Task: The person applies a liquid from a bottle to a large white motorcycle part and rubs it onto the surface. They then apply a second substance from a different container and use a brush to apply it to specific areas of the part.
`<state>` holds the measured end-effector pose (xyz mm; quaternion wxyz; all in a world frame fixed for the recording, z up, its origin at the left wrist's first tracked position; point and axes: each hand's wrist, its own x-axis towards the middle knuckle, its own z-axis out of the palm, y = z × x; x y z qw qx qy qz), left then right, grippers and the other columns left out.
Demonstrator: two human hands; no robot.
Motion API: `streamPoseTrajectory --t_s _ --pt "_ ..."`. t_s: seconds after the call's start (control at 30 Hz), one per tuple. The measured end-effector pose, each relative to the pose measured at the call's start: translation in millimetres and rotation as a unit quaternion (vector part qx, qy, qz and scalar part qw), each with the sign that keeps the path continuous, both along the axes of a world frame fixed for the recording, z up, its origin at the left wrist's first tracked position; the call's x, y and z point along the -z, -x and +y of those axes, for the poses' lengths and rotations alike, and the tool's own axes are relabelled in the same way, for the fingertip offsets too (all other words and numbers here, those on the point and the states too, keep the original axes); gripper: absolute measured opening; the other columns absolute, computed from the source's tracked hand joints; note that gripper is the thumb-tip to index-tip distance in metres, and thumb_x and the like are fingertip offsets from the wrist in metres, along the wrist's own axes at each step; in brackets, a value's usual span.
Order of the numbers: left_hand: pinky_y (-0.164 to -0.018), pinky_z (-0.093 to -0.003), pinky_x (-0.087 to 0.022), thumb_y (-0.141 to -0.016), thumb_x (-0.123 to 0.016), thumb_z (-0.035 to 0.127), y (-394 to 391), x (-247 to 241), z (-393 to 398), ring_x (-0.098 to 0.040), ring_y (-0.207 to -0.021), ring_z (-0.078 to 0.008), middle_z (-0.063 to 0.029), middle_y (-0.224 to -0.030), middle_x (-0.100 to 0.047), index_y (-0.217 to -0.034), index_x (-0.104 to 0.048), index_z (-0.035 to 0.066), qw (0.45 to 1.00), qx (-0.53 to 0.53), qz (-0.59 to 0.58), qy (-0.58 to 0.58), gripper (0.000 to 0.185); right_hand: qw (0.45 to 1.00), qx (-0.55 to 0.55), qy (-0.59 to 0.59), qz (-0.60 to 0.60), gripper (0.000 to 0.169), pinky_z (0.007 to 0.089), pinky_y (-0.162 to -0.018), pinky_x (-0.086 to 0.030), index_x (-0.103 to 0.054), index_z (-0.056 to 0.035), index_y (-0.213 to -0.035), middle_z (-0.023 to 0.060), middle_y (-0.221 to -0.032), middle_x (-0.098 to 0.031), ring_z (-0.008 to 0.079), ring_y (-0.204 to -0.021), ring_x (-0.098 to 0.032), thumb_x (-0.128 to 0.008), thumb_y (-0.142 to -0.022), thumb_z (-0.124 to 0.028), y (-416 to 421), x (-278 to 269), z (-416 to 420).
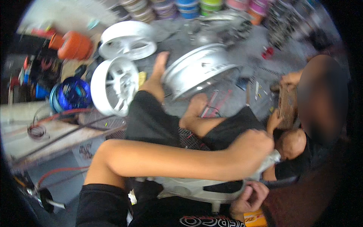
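Observation:
A pale grey, spoked part, seemingly a wheel (184, 188), lies across my lap, partly hidden by my forearm. My left arm reaches across to the right, and my left hand (251, 149) is curled above the part's right side. Just beyond the knuckles, a shiny whitish-grey piece (270, 161) shows; blur hides whether the fingers hold it. My right hand (252, 195) is below it with bent fingers, close against the part's right rim; its grip is unclear. A yellow-orange packet (255, 218) with writing is beneath my right wrist.
White wheels (99, 88) stand ahead left, by a blue wheel (72, 93) and an orange tank (75, 45). A silver rim (195, 73) lies beyond my feet, before stacked paint buckets (187, 8). At right, another person holds a brown piece (286, 105). A red hose (62, 170) runs left.

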<state>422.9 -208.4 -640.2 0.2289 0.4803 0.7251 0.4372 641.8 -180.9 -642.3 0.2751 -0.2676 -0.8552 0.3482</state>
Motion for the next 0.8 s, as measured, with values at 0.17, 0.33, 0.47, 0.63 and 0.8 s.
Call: streamPoseTrajectory --t_s 0.17,0.33,0.47,0.63,0.8 --pt "-0.074 -0.0413 -0.058 -0.070 -0.071 0.008 -18.3 5.9 9.8 -0.070 -0.083 -0.0349 -0.0222 -0.088 -0.067 -0.085 -0.067 -0.007 1.000 0.009 -0.016 -0.001 0.022 0.995 0.055 0.007 0.078 0.016 0.0400 -0.099 -0.041 -0.049 -0.0017 -0.118 0.0119 -0.112 -0.049 0.0232 -0.105 -0.049 -0.049 -0.104 -0.011 -14.5 -3.3 -1.2" --pt "-0.072 -0.0482 -0.058 -0.079 -0.072 0.011 -3.4 2.1 -18.6 -0.071 -0.078 -0.0413 -0.0266 -0.084 -0.068 -0.085 -0.064 -0.009 0.995 -0.030 -0.095 -0.029 0.022 0.994 0.037 0.058 0.089 0.016 0.0467 -0.111 -0.039 -0.047 -0.0009 -0.117 0.0123 -0.112 -0.047 0.0229 -0.108 -0.048 -0.049 -0.104 -0.008 14.1 -11.5 -13.3" --pt "-0.070 -0.0503 -0.057 -0.085 -0.070 0.013 10.2 8.9 -36.0 -0.070 -0.075 -0.0448 -0.0290 -0.082 -0.067 -0.086 -0.063 -0.011 0.986 -0.051 -0.154 -0.043 0.025 0.997 0.032 0.033 0.066 0.015 0.0473 -0.106 -0.041 -0.048 -0.0019 -0.113 0.0116 -0.111 -0.047 0.0253 -0.108 -0.050 -0.053 -0.102 -0.011 19.3 -5.9 -16.1" --pt "-0.070 -0.0483 -0.056 -0.087 -0.067 0.013 18.3 17.6 -37.6 -0.070 -0.079 -0.0406 -0.0247 -0.084 -0.067 -0.089 -0.064 -0.010 0.991 -0.066 -0.114 -0.010 0.024 0.998 0.038 0.041 0.021 0.015 0.0462 -0.100 -0.044 -0.049 -0.0019 -0.109 0.0119 -0.107 -0.048 0.0272 -0.105 -0.053 -0.055 -0.100 -0.013 38.0 2.7 -14.3" --pt "-0.071 -0.0472 -0.051 -0.094 -0.064 0.016 23.3 4.3 -53.7 -0.062 -0.080 -0.0358 -0.0155 -0.082 -0.059 -0.093 -0.053 0.002 0.978 -0.122 -0.168 -0.005 0.018 0.996 0.057 0.039 0.052 0.024 0.0483 -0.090 -0.051 -0.047 -0.0036 -0.101 0.0112 -0.097 -0.048 0.0263 -0.091 -0.056 -0.063 -0.097 -0.022 40.2 11.9 -15.9"
